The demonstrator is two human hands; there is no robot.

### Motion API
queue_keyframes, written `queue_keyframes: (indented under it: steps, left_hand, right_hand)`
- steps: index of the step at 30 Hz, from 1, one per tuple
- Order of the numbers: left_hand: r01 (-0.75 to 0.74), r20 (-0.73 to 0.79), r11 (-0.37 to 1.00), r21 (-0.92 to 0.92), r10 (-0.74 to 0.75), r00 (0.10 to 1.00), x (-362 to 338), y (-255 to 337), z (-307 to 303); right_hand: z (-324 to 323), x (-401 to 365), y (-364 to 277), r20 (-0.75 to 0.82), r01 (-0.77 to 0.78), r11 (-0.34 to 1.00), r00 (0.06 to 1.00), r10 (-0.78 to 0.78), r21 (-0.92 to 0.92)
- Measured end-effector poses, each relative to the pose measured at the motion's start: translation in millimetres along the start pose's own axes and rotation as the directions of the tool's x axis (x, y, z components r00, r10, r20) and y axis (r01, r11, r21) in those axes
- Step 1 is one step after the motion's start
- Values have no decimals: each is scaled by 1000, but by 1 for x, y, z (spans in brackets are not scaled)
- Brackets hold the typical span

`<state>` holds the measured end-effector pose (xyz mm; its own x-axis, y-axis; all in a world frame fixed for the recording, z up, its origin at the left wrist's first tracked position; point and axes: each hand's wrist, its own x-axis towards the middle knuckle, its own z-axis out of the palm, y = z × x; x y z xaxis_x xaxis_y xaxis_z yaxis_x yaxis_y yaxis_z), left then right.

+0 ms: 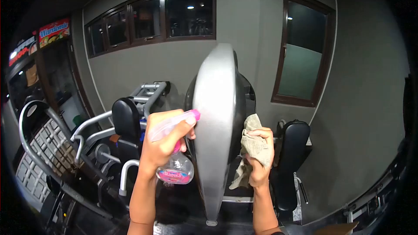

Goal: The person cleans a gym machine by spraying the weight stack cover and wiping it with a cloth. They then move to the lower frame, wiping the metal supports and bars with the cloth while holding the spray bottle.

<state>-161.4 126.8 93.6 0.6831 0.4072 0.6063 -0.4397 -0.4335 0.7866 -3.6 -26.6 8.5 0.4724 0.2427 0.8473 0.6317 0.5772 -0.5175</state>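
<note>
A clear spray bottle (176, 165) with a pink nozzle and pink label is gripped in my left hand (163, 143), its nozzle pointing right at a tall silver machine cover (215, 91). My right hand (260, 156) is closed around a crumpled beige cloth (256, 146), part of which hangs below the palm. The curved silver cover stands upright between my two hands, with black sides. Whether the nozzle tip touches the cover, I cannot tell.
Gym equipment with a black pad (126, 117) and silver bars stands at the left. Another black padded seat (294, 161) is at the right. Behind are a grey wall (143, 67), wide windows (189, 13) and a narrow frosted window (300, 69).
</note>
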Motion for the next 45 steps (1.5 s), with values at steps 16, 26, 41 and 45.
queue_keyframes:
  steps: [16, 26, 41, 45]
  left_hand:
    - [65, 334, 916, -397, 78, 939, 29, -55, -50]
    - [140, 409, 877, -459, 69, 910, 28, -84, -63]
    - [163, 471, 851, -499, 108, 875, 22, -91, -69]
    - [143, 445, 853, -502, 114, 888, 21, -89, -69]
  right_hand:
    - [71, 65, -61, 32, 187, 580, 963, -266, -793]
    - [88, 29, -49, 235, 353, 375, 916, -326, -857]
    - [95, 67, -44, 85, 227, 316, 910, -406, -921]
    - [101, 42, -45, 216, 326, 289, 910, -354, -900]
